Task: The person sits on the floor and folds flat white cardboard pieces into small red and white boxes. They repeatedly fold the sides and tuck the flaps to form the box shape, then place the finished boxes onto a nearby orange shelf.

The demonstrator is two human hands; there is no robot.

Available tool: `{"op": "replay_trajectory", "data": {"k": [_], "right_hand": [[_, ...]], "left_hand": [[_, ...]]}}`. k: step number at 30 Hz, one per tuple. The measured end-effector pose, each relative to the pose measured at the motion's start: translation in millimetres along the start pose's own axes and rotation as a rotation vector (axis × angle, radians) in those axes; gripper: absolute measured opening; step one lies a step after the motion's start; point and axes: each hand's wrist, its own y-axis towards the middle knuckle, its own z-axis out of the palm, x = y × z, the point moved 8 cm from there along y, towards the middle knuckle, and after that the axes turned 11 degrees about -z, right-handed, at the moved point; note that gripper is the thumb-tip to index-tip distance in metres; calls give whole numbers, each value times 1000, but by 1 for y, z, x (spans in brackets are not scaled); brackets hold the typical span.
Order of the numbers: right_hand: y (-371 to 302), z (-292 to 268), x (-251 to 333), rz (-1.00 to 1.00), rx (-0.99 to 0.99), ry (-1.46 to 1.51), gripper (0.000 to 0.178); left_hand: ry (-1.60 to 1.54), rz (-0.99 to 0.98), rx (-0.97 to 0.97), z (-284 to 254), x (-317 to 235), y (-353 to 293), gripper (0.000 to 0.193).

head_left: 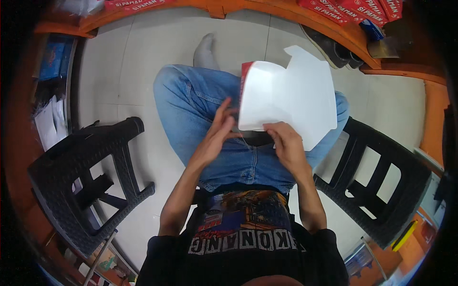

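Note:
A cardboard food box [272,90], white inside with a red outer side showing at its left, is tilted above my lap. Its wide white lid flap [312,90] spreads out to the right, with a tab at the far edge. The near rim of the box is pinched between the thumb and fingers of my right hand [286,143]. Just left of the box, my left hand [217,136] has its fingers apart and slightly blurred. No object shows in it. Whether its fingertips touch the box side I cannot tell.
My crossed legs in blue jeans [176,105] rest on the tiled floor [148,57]. Black plastic stools stand at left [90,176] and right [381,181]. Ahead, an orange wooden shelf [214,8] carries red flattened boxes [329,10], with dark shoes [329,47] below.

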Motion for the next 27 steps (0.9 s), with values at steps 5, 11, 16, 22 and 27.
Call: {"op": "replay_trajectory", "data": {"k": [5, 11, 16, 22, 27], "right_hand": [[7, -10, -3, 260, 51, 385, 27], [13, -18, 18, 344, 110, 471, 30], [10, -29, 26, 386, 94, 493, 28], [13, -51, 39, 321, 64, 335, 35], [5, -108, 105, -180, -438, -43, 36]], "left_hand": [[972, 831, -48, 26, -47, -39, 50], [1107, 1090, -56, 54, -59, -32, 15], [937, 1090, -119, 62, -66, -29, 14], [1132, 1081, 31, 82, -72, -36, 13], [913, 989, -92, 61, -87, -36, 15]]}}
